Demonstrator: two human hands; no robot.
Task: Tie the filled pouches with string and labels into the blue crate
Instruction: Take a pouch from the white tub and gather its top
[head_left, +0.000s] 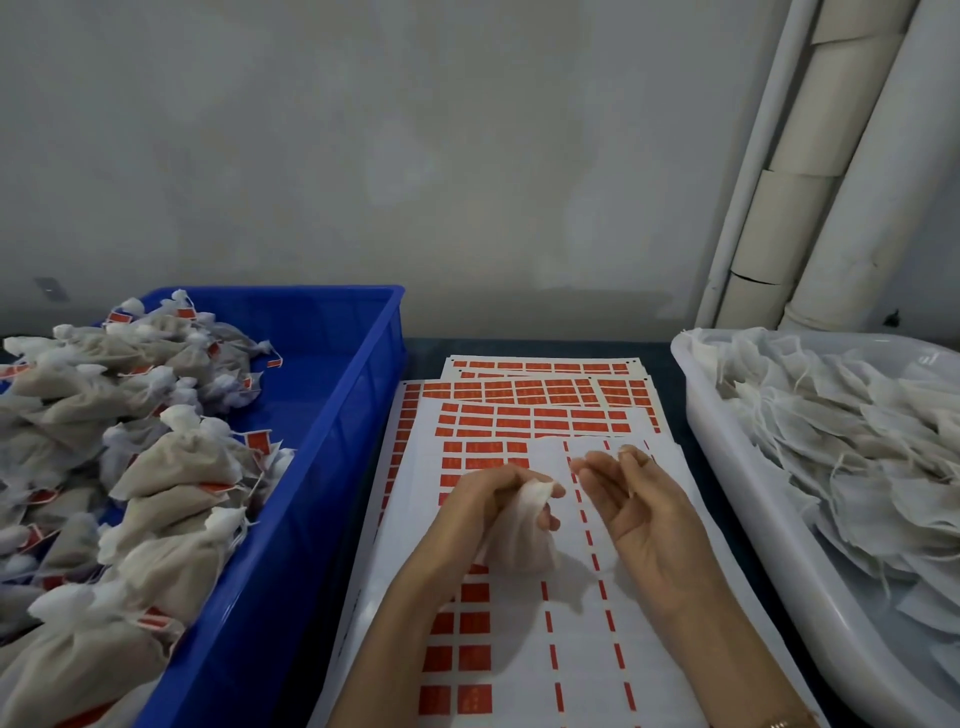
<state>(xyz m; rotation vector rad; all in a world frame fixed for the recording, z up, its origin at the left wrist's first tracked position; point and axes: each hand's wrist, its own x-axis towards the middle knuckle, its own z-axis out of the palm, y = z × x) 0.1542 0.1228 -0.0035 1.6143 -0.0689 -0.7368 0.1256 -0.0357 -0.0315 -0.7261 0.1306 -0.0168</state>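
Note:
My left hand (480, 501) grips the gathered neck of a white filled pouch (519, 540) that hangs over the label sheets. Just to its right, my right hand (636, 506) is held palm-up with relaxed fingers, holding nothing that I can make out. Sheets of red labels (524, 415) lie spread under both hands; many labels are peeled off. The blue crate (358, 384) stands at the left, its left half heaped with tied pouches (171, 462) bearing red labels.
A white tub (737, 483) at the right holds a pile of flat pouches (852, 431). A grey wall rises behind the table, with white pipes (841, 171) at the far right. The crate's right half shows bare blue floor.

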